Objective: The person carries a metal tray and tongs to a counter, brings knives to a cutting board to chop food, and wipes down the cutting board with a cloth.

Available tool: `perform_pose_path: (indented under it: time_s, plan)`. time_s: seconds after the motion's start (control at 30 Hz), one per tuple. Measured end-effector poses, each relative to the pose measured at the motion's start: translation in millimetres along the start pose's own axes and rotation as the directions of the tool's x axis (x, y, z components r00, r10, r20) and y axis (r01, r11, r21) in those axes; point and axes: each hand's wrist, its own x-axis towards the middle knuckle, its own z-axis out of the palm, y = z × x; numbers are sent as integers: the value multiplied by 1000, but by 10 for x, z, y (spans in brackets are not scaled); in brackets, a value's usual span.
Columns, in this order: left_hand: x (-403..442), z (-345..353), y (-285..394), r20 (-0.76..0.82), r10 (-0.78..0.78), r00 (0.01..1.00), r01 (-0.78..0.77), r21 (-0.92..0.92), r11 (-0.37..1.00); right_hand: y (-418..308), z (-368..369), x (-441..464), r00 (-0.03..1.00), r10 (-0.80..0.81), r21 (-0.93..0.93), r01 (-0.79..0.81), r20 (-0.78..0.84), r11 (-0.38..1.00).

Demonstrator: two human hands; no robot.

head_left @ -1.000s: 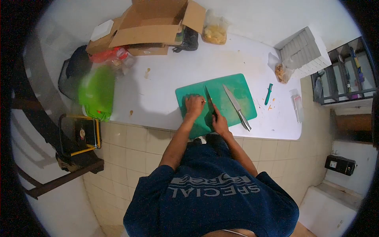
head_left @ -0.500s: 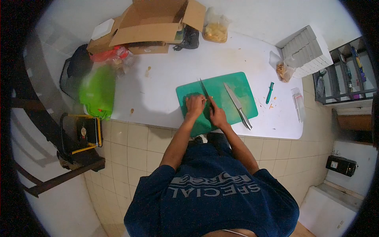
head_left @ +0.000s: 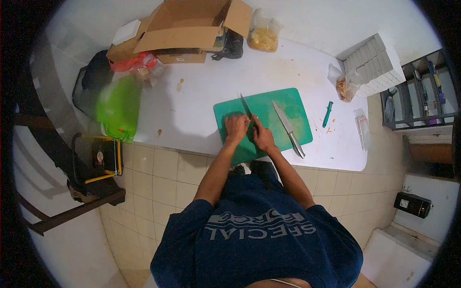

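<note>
right hand point(head_left: 263, 138) is gripping the knife point(head_left: 245, 105), sliding it forward, tip now passing the green board's point(head_left: 298, 117) far edge; left hand point(head_left: 236, 128) is resting beside it, grip undeterminable

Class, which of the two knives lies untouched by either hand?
The silver-handled knife, lying mostly on the green cutting board; the other knife is gripped by the right hand.

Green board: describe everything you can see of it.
The board is a flat green rectangle with rounded corners, apparently plastic, with paler patches at right. It lies aslant at the near edge of the table. A knife lies on it, handle overhanging; the left hand and right hand, which grips another knife, are over it.
</note>
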Motion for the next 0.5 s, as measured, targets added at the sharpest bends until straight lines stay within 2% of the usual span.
perform_pose_path:
  time_s: [0.2, 0.4, 0.5]
  plan:
    - [-8, 26, 6, -10, 16, 1000, -16, 20, 1000, -8, -22, -6, 999, 19, -30, -18, 35, 999]
    - [52, 64, -14, -61, 28, 998, -25, 56, 998, 9, -21, 22, 998, -59, -14, 59, -12, 998]
    - [71, 73, -50, -50, 21, 999, -18, 58, 998, 32, -50, 4, 998, -37, 3, 37, 48, 999]
